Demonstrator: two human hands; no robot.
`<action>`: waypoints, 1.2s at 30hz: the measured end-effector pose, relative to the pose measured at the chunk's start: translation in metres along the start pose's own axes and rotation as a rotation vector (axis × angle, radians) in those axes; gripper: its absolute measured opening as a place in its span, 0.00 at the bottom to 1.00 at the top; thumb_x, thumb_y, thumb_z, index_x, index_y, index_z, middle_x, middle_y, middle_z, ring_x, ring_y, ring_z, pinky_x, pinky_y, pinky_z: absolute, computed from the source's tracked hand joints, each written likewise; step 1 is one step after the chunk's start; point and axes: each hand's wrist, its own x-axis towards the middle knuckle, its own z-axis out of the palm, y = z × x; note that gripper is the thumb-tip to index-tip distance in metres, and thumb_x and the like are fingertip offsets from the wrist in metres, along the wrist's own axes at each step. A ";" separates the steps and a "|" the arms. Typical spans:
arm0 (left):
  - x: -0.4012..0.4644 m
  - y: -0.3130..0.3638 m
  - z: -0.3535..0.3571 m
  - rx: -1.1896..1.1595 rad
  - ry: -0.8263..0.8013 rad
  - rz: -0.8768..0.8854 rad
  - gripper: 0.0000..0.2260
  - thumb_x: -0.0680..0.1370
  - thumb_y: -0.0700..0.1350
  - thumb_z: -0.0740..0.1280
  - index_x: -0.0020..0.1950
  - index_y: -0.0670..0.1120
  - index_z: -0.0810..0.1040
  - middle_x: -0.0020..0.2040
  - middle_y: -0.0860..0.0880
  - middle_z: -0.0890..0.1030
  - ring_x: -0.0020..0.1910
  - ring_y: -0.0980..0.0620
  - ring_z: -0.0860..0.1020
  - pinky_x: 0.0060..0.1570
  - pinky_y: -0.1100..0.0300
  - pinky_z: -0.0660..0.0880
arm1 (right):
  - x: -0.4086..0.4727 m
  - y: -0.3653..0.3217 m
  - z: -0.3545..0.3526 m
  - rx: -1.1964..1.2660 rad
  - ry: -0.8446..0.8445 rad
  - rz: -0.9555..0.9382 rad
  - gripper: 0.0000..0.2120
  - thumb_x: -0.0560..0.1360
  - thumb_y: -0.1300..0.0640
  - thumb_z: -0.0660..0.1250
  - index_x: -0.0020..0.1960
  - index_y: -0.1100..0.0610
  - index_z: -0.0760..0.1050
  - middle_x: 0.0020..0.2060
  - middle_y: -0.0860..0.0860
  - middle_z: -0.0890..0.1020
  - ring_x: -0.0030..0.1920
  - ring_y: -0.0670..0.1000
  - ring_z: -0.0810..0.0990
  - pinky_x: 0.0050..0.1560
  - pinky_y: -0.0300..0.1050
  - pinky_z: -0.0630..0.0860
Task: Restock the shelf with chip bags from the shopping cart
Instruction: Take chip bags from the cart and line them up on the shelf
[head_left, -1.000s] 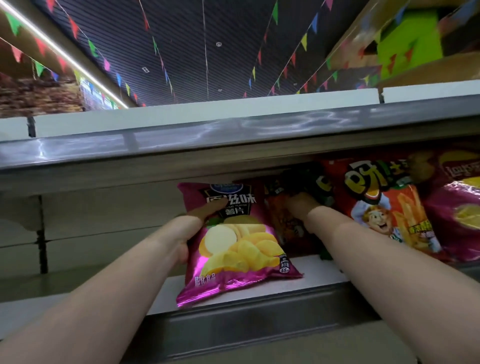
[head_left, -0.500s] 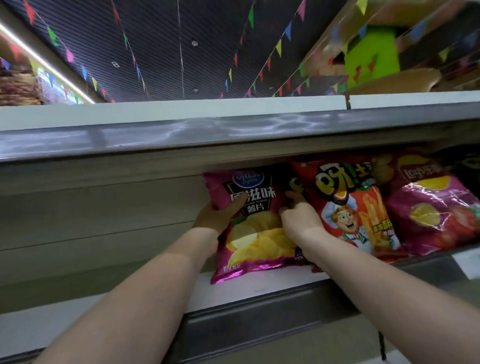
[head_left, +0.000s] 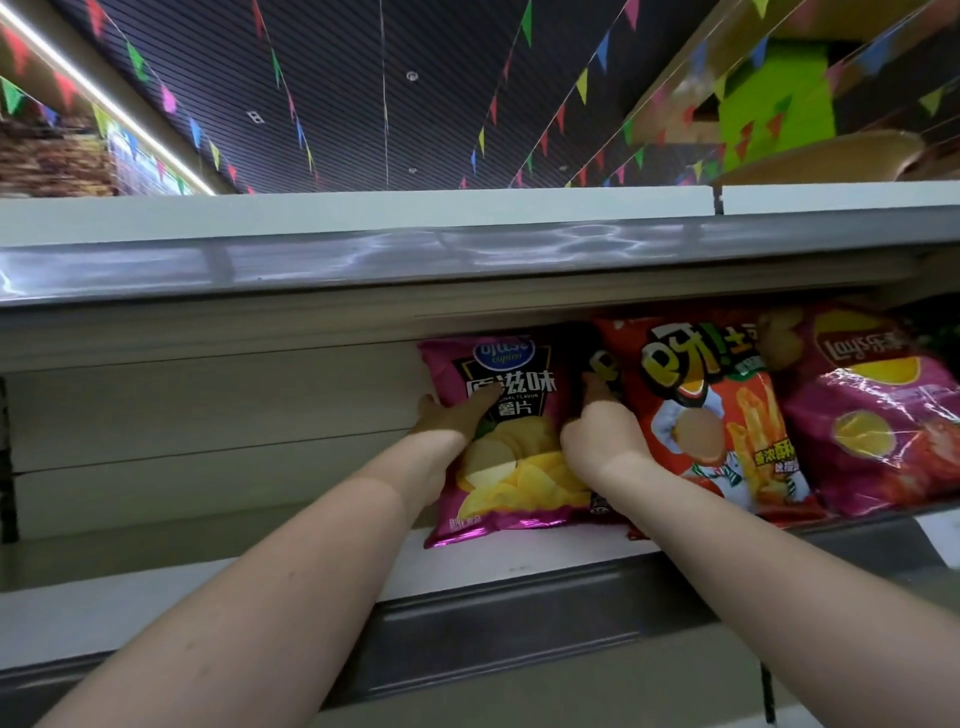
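Both hands (head_left: 524, 426) have pushed the upright magenta chip bag (head_left: 511, 441) rightward.

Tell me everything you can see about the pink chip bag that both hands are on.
The pink chip bag is a shiny foil-like pouch with a blue oval logo, a black panel with white Chinese characters and a picture of yellow potato chips. It stands nearly upright on the white shelf, leaning back a little, at the left end of the row, beside a red fries bag. The left hand grips its left edge, thumb across the front. The right hand is at its right edge.
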 end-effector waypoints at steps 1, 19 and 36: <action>-0.002 0.002 -0.002 -0.025 0.024 -0.006 0.39 0.73 0.60 0.68 0.77 0.47 0.54 0.73 0.42 0.66 0.68 0.39 0.69 0.64 0.52 0.68 | -0.004 -0.002 -0.001 0.002 0.017 -0.032 0.30 0.78 0.67 0.54 0.77 0.57 0.47 0.70 0.59 0.67 0.68 0.60 0.68 0.63 0.47 0.67; -0.099 -0.007 -0.178 0.156 0.643 0.225 0.05 0.79 0.42 0.63 0.54 0.49 0.73 0.51 0.46 0.77 0.49 0.50 0.75 0.45 0.61 0.68 | -0.093 -0.110 0.067 0.287 -0.372 -0.641 0.16 0.79 0.55 0.58 0.65 0.53 0.72 0.63 0.50 0.75 0.64 0.49 0.72 0.62 0.40 0.65; -0.222 -0.017 -0.456 0.340 1.108 0.098 0.06 0.78 0.43 0.62 0.53 0.51 0.74 0.55 0.47 0.79 0.56 0.48 0.77 0.56 0.55 0.72 | -0.237 -0.321 0.214 0.579 -0.725 -0.846 0.14 0.77 0.56 0.60 0.62 0.54 0.74 0.58 0.51 0.78 0.57 0.50 0.77 0.56 0.41 0.70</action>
